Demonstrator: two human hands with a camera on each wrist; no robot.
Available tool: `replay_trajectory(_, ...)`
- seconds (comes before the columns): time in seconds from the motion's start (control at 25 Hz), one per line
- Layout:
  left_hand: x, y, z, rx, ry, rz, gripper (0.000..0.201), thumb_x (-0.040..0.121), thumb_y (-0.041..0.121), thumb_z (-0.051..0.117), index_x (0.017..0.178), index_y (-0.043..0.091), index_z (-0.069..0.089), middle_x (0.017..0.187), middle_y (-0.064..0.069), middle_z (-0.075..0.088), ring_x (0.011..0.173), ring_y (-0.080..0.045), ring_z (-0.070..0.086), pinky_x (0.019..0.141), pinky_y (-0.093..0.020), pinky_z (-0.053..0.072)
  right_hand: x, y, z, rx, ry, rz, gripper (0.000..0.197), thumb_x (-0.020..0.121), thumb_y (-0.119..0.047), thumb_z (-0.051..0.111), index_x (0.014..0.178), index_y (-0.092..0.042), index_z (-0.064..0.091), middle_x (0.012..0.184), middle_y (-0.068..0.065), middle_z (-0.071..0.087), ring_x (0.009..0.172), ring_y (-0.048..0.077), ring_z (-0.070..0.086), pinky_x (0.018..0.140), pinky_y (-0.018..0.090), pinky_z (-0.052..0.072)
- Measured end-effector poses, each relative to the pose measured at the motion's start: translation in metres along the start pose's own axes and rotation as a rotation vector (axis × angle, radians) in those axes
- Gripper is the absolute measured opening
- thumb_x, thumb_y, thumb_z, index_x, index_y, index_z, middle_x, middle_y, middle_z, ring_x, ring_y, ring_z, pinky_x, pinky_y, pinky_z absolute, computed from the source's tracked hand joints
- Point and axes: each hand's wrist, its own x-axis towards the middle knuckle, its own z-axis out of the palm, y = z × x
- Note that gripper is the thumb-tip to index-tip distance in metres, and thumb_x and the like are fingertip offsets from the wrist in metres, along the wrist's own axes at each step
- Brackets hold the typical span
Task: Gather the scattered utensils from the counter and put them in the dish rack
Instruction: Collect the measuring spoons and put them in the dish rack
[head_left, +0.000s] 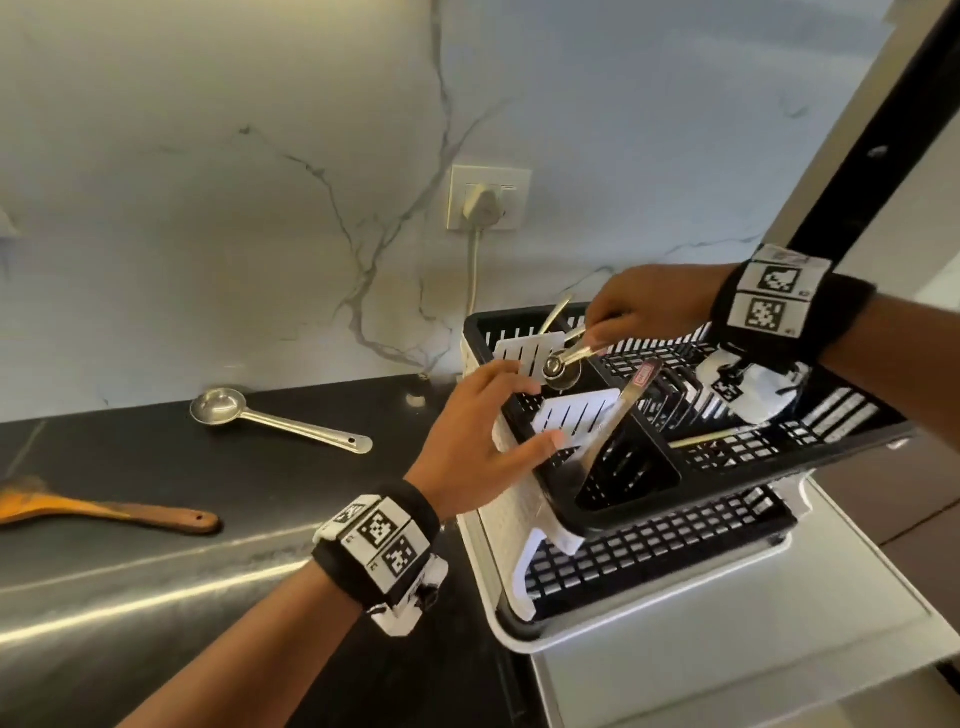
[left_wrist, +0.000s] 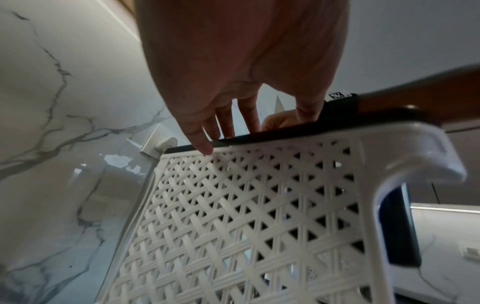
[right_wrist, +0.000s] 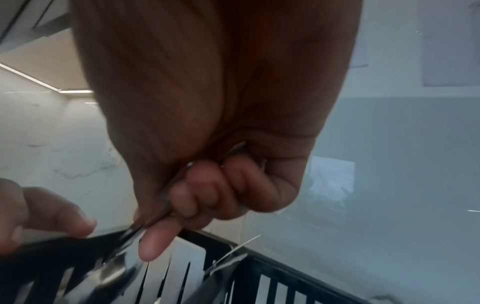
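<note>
The right hand (head_left: 649, 304) pinches the handles of a set of small metal measuring spoons (head_left: 563, 364), bowls pointing down over the cutlery compartment at the 9 o'clock end of the dish rack (head_left: 779, 431); the right wrist view shows its fingers (right_wrist: 207, 185) curled round the thin handles. Holding them near the top and bowl-first probably lets them slide between the white slotted dividers (head_left: 571, 415) rather than catch on them.

The left hand (head_left: 483, 441) is spread, fingers straight, touching the rack's black rim and white lattice side (left_wrist: 246, 205), most likely to steady the light plastic frame.

Already in the compartment stand a flat metal tool with a red label (head_left: 621, 415) and, at 12 o'clock of it, another thin handle (head_left: 556, 314); these crowd the opening and could deflect the spoons.

On the dark bench (head_left: 156, 467), well apart at 9 o'clock of the rack, lie a large steel scoop (head_left: 270, 415) and, nearer the person, a wooden spatula (head_left: 104, 512), both still to gather. A plugged-in wall socket (head_left: 488, 200) sits behind.
</note>
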Motion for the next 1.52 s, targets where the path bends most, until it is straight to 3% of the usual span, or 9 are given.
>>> replay_trajectory(0.16, 0.0, -0.007, 0.019, 0.008, 0.036, -0.013, 0.057, 0.086, 0.059, 0.056, 0.134, 0.026, 0.054, 0.148, 0.011, 0.043, 0.147, -0.002, 0.019, 0.119, -0.028, 0.021, 0.03, 0.001, 0.016, -0.029, -0.106, -0.119, 0.035, 0.101, -0.039, 0.047, 0.095, -0.014, 0.07, 0.083, 0.008, 0.066, 0.066, 0.013, 0.052, 0.065, 0.026, 0.041)
replay_trajectory(0.4, -0.001, -0.011, 0.032, -0.096, 0.107, -0.043, 0.048, 0.086, 0.051, 0.058, 0.128, 0.027, 0.056, 0.144, 0.021, 0.04, 0.148, 0.001, 0.016, 0.117, -0.022, 0.018, 0.045, -0.012, 0.034, -0.165, -0.156, -0.215, 0.03, 0.101, -0.041, 0.046, 0.096, -0.022, 0.068, 0.08, -0.006, 0.064, 0.065, 0.004, 0.052, 0.064, 0.02, 0.038)
replay_trajectory(0.48, -0.001, -0.012, 0.035, -0.117, 0.123, -0.047, 0.045, 0.086, 0.051, 0.057, 0.126, 0.03, 0.056, 0.141, 0.025, 0.038, 0.148, 0.001, 0.016, 0.118, -0.022, 0.018, 0.045, -0.018, 0.037, -0.255, -0.163, -0.209, 0.03, 0.101, -0.042, 0.044, 0.099, -0.024, 0.069, 0.087, -0.006, 0.067, 0.068, 0.004, 0.053, 0.066, 0.02, 0.04)
replay_trajectory(0.68, -0.003, -0.013, 0.04, -0.121, 0.138, -0.05, 0.042, 0.089, 0.05, 0.053, 0.125, 0.029, 0.056, 0.142, 0.022, 0.038, 0.148, 0.001, 0.016, 0.119, -0.028, 0.02, 0.045, -0.024, 0.038, -0.275, -0.121, -0.192, 0.032, 0.101, -0.042, 0.041, 0.116, -0.032, 0.067, 0.102, -0.006, 0.07, 0.086, 0.013, 0.061, 0.085, 0.033, 0.053)
replay_trajectory(0.96, -0.002, -0.016, 0.041, -0.113, 0.132, -0.04, 0.04, 0.089, 0.05, 0.051, 0.122, 0.028, 0.056, 0.143, 0.017, 0.04, 0.148, -0.003, 0.017, 0.119, -0.029, 0.019, 0.034, -0.016, 0.015, -0.167, -0.042, -0.165, 0.032, 0.102, -0.041, 0.044, 0.122, -0.033, 0.068, 0.117, -0.009, 0.071, 0.1, 0.016, 0.063, 0.094, 0.035, 0.047)
replay_trajectory(1.16, -0.003, -0.018, 0.041, -0.119, 0.12, -0.028, 0.036, 0.09, 0.048, 0.052, 0.12, 0.03, 0.056, 0.139, 0.028, 0.037, 0.149, -0.003, 0.016, 0.12, -0.032, 0.02, 0.021, -0.012, 0.003, -0.083, -0.003, -0.115, 0.037, 0.101, -0.042, 0.044, 0.125, -0.026, 0.066, 0.116, -0.003, 0.072, 0.103, 0.017, 0.064, 0.098, 0.035, 0.044)
replay_trajectory(1.28, -0.002, -0.016, 0.039, -0.127, 0.098, -0.043, 0.041, 0.089, 0.049, 0.052, 0.122, 0.025, 0.057, 0.142, 0.02, 0.038, 0.15, -0.006, 0.015, 0.122, -0.038, 0.021, 0.016, -0.021, -0.012, -0.046, 0.085, -0.086, 0.036, 0.1, -0.044, 0.046, 0.126, -0.028, 0.065, 0.116, -0.005, 0.072, 0.102, 0.013, 0.062, 0.095, 0.034, 0.04)
replay_trajectory(1.44, -0.009, -0.01, 0.026, -0.138, 0.038, -0.078, 0.056, 0.089, 0.055, 0.052, 0.137, 0.026, 0.047, 0.16, 0.01, 0.025, 0.152, -0.007, 0.009, 0.122, -0.039, 0.019, 0.019, -0.059, -0.034, -0.015, 0.069, -0.091, 0.033, 0.1, -0.042, 0.049, 0.126, -0.03, 0.064, 0.111, -0.006, 0.07, 0.078, -0.003, 0.055, 0.086, 0.028, 0.034)
replay_trajectory(1.52, -0.023, -0.014, 0.013, -0.125, 0.062, -0.081, 0.062, 0.09, 0.054, 0.054, 0.143, 0.027, 0.038, 0.164, 0.007, 0.017, 0.152, -0.012, 0.013, 0.12, -0.032, 0.023, 0.027, -0.091, -0.045, -0.019, 0.074, -0.127, 0.032, 0.099, -0.042, 0.051, 0.125, -0.03, 0.065, 0.112, -0.005, 0.069, 0.083, 0.005, 0.058, 0.087, 0.028, 0.037)
